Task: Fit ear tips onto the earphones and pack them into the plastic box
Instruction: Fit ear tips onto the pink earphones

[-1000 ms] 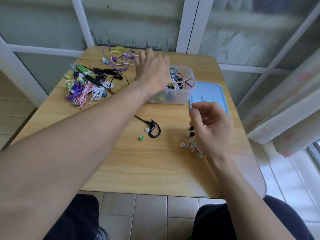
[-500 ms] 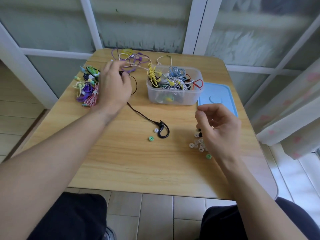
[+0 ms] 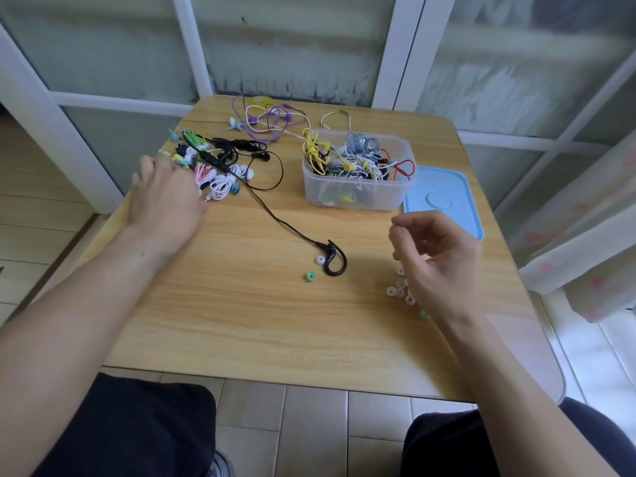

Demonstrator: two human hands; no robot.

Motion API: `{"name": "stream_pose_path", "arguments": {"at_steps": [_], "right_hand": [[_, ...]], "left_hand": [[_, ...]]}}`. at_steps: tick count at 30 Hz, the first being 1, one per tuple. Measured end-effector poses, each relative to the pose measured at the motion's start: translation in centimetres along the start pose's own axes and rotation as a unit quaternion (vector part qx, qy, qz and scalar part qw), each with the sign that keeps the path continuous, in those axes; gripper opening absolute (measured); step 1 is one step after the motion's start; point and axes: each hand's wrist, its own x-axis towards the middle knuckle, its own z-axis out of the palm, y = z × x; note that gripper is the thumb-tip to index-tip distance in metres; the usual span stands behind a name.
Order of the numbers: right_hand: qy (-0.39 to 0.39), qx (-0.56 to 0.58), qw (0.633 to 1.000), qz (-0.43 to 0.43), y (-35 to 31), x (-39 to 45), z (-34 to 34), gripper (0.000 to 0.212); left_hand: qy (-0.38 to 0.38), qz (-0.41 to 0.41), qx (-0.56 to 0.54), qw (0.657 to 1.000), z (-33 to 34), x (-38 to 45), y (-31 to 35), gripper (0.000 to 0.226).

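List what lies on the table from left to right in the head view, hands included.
left hand → pile of bundled earphones → green ear tip → black ear-hook earphone → plastic box → right hand → blue lid

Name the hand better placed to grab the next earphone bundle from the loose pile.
Left. The left hand already lies at the loose pile, fingers reaching into it. The right hand hovers over the ear tips on the table's opposite side.
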Motion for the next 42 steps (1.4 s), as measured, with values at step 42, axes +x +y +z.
{"name": "stream_pose_path", "arguments": {"at_steps": [42], "right_hand": [[-0.292,0.189,0.933,0.092,-3.8,-1.1,5.8,0.017]], "left_hand": [[-0.332,-0.010,-0.860,0.388,-5.6,-7.9,8.3,0.025]]}}
